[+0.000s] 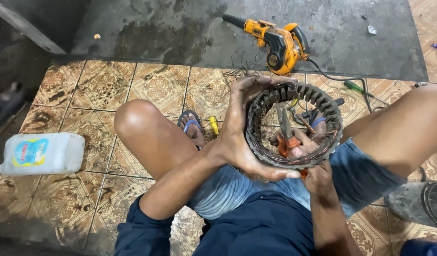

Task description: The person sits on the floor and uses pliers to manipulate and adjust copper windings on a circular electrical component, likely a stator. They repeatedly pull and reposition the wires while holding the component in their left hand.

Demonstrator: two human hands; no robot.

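My left hand [239,130] grips the outside of a round motor stator [322,102], a slotted metal ring with copper wire windings, held upright over my lap. My right hand [307,149] reaches into the ring from below and holds orange-handled pliers [285,135], whose jaws point up inside the ring among the copper wires. I sit on the floor with bare knees raised, wearing denim shorts and a sandal [191,124].
A yellow-and-black electric blower [277,40] with its cord lies on the dark mat ahead. A white plastic jug [42,153] lies on the patterned floor tiles at left. A green screwdriver [358,87] and a yellow-handled tool [213,124] lie nearby.
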